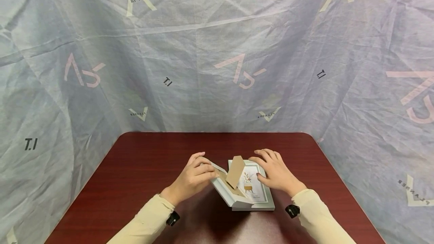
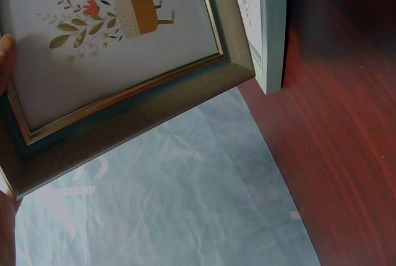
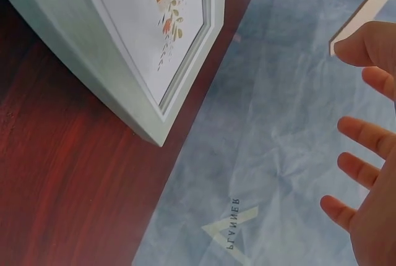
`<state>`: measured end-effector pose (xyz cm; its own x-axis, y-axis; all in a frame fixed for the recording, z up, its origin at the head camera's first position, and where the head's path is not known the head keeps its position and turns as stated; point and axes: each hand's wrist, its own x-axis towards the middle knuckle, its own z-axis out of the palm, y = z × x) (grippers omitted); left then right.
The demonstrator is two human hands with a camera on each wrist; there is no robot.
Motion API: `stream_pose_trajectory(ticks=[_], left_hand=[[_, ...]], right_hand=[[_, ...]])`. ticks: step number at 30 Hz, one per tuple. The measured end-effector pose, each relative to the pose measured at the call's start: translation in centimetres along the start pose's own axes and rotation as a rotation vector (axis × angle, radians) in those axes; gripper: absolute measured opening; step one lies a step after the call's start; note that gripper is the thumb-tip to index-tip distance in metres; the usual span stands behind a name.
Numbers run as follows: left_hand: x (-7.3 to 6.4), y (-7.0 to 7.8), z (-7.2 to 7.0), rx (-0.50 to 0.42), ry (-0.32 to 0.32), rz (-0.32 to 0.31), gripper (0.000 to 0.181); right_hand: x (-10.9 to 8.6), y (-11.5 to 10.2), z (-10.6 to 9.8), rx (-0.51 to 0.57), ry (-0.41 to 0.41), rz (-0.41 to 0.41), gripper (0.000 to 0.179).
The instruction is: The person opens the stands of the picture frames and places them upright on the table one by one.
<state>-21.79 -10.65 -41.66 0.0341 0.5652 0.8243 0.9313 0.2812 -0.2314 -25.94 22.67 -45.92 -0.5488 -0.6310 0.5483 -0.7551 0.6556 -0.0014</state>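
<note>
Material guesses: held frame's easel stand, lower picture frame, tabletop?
Easel stand: likely fiberboard or cardboard, matte; plain tan face.
Lower picture frame: painted wood or plastic, unclear; smooth pale-green satin moulding.
Tabletop: probably wood laminate, semi-gloss; reddish grain, bright sheen.

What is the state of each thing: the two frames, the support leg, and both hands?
Held frame: tilted, back toward the head camera.
Support leg: standing out from that back.
Other frame: lying face up on the table.
Left hand: gripping the held frame.
Right hand: fingers apart, near the other frame.
</note>
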Motion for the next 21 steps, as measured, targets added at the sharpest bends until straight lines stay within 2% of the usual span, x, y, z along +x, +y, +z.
stream_pose_trajectory(ticks=[10, 15, 17, 21], left_hand=[[-0.1, -0.3, -0.2, 0.027, 0.012, -0.018, 0.010], [-0.2, -0.4, -0.4, 0.044, -0.011, -0.055, 0.014], [-0.3, -0.5, -0.4, 0.053, -0.017, -0.068, 0.010], [-0.4, -0.6, -0.3, 0.068, -0.012, -0.077, 0.020]], right_hand=[[-1.0, 0.5, 0.0, -0.006, 0.027, 0.038, 0.050], [-1.3, 0.6, 0.1, -0.003, 0.035, 0.044, 0.050], [-1.5, 0.6, 0.2, -0.002, 0.037, 0.050, 0.049], [-1.8, 0.5, 0.3, -0.003, 0.038, 0.066, 0.050]])
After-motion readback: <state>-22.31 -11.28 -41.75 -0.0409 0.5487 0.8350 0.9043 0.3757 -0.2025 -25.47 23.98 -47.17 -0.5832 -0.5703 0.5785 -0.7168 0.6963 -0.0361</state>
